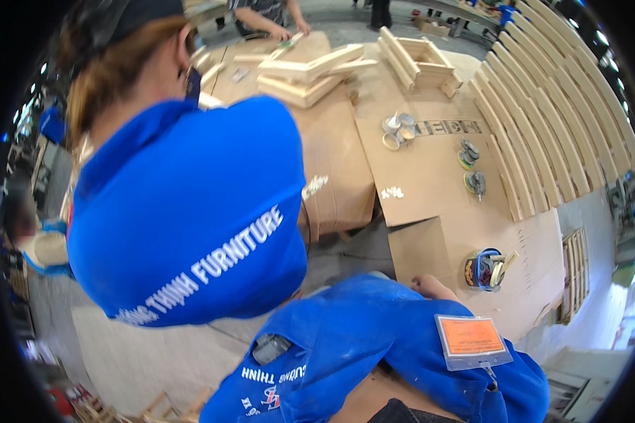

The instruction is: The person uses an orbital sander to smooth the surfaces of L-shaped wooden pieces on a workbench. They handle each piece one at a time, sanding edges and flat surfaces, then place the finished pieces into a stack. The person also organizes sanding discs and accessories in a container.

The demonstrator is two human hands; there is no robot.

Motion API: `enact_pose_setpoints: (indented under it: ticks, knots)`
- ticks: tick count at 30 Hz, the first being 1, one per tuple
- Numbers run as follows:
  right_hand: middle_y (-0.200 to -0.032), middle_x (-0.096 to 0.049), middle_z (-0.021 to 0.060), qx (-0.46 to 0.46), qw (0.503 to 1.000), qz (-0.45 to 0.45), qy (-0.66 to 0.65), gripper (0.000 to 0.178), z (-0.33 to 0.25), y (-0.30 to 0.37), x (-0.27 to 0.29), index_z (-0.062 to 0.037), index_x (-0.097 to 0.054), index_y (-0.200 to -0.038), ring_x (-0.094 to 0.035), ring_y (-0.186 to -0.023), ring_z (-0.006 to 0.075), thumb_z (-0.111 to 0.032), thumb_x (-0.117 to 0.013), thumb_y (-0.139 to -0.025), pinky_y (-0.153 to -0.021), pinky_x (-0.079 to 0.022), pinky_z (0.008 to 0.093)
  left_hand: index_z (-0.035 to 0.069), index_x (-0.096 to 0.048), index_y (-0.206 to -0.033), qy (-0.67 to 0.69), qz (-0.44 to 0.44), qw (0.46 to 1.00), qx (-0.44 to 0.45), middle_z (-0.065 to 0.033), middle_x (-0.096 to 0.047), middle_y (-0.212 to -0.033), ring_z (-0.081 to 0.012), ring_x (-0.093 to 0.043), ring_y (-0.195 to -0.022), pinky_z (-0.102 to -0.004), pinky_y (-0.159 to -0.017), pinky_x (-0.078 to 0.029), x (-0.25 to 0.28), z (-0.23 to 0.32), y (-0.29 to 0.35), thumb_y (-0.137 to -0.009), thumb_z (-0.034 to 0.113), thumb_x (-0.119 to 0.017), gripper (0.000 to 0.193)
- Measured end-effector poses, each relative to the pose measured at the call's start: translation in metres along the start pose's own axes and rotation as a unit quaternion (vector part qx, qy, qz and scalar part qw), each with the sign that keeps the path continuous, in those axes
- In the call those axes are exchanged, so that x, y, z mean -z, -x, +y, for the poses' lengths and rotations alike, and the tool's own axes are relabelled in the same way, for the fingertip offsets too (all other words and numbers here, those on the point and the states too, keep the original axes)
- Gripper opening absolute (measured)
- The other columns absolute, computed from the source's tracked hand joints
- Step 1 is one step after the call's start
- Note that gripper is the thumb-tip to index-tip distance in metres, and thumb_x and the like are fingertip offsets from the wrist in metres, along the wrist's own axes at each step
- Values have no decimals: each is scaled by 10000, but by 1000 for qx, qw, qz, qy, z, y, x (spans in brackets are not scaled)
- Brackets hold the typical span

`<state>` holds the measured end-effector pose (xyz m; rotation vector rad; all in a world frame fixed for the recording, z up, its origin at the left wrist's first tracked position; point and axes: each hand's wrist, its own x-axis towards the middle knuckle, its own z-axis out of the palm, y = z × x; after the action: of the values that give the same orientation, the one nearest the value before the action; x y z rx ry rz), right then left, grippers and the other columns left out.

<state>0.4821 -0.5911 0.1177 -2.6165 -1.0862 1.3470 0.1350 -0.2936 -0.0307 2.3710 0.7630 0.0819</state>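
My right hand point(432, 287) rests at the near edge of the cardboard-covered table point(430, 173), just past my blue shirt. Its fingers show only in part, and I cannot make out anything in them. Nearest to it, on the right, is a small round container point(484, 269) with a blue rim, filled with mixed small items and sticks. My left hand is not visible; my shirt and a co-worker's body cover that side. Beyond the container lie two dark hand sanders point(469, 154), a cluster of small tins point(398, 131) and a little heap of white pieces point(393, 192).
A person in a blue shirt point(190, 204) stands close on my left. Slatted wooden panels point(554, 106) lean along the right side. A wooden frame point(420, 63) and several pale wood pieces point(307, 70) lie on the table's far part, where another person's hands point(289, 32) work.
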Motion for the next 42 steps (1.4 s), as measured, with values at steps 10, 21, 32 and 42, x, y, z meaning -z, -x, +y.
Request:
enact_pose_setpoints:
  ticks: [10, 21, 32, 42]
  knots:
    - [-1135, -607, 208, -85, 994, -59, -34, 481, 39, -33, -13, -56, -631, -1117, -562, -1099, 329, -323, -673, -719, -928, -434, 384, 149, -455, -1284, -258, -64, 963, 51, -59, -521, -1223, -219, -421, -1207, -454, -1014, -305, 130, 18, -208, -891, 277, -559, 426]
    - [-994, -638, 218, 152, 987, -25, 50, 334, 35, -154, 67, -44, -657, -974, -601, -961, 367, -312, -590, -786, -838, -466, 439, 168, -541, -1202, -443, -65, 888, 104, 8, -537, -1188, -173, -403, -1207, -524, -1015, -277, 205, 89, -299, -867, 270, -575, 352]
    - [-1136, -611, 177, 303, 908, -222, -188, 418, -55, -156, 153, -33, -595, -1153, -570, -1075, 290, -358, -505, -905, -923, -435, 369, 187, -627, -1120, -504, -92, 841, 172, 76, -554, -1152, -128, -385, -1207, -594, -1015, -249, 209, 33, -309, -843, 263, -592, 290]
    - [-1214, -575, 151, 304, 779, -394, -380, 452, -133, -97, 215, -15, -552, -1221, -527, -1140, 255, -347, -500, -918, -971, -403, 341, 216, -668, -1080, -417, -57, 860, 290, 78, -596, -1110, -138, -437, -1191, -575, -1031, -258, 179, 4, -258, -816, 178, -620, 270]
